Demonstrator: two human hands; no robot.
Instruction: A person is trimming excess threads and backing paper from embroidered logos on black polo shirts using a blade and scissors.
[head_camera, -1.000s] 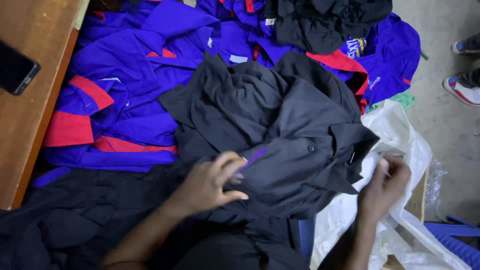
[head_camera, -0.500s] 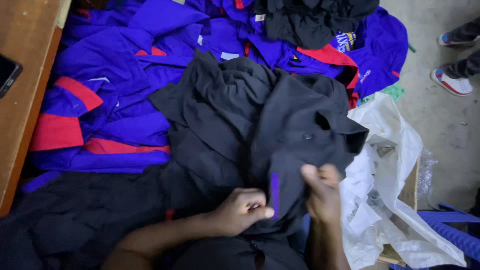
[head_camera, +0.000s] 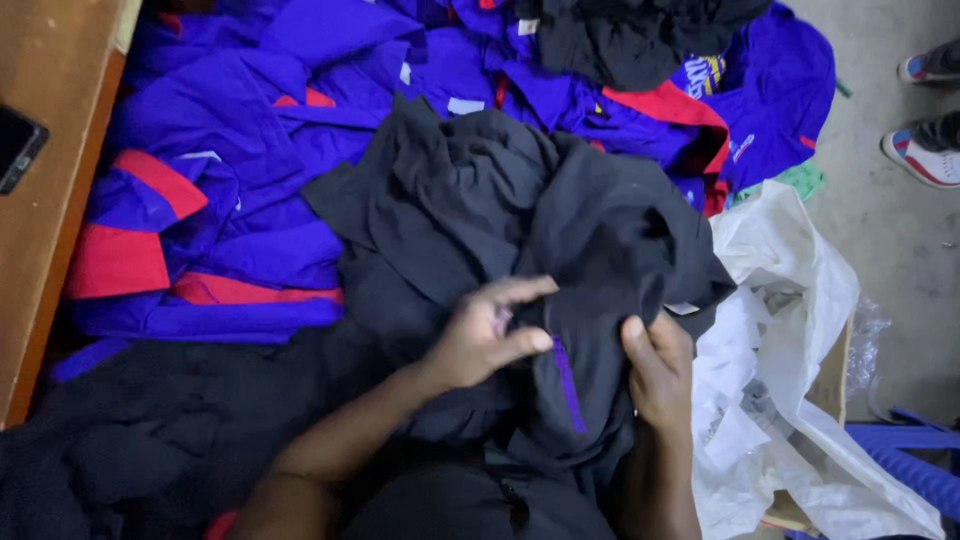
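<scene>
A black shirt with a thin purple trim strip lies bunched over a pile of clothes in front of me. My left hand pinches its fabric near the middle, fingers curled around a fold. My right hand grips the shirt's lower right side, thumb up on the cloth, just right of the purple strip. More black cloth spreads under my left forearm.
Blue and red garments cover the floor to the left and behind. A wooden table edge with a dark phone runs along the left. White plastic bags lie at right. Another person's shoes stand at far right.
The shirt has been gathered from spread flat into a bunch. My right hand came in from the plastic bags to grip the cloth, and my left hand shifted right onto the fold.
</scene>
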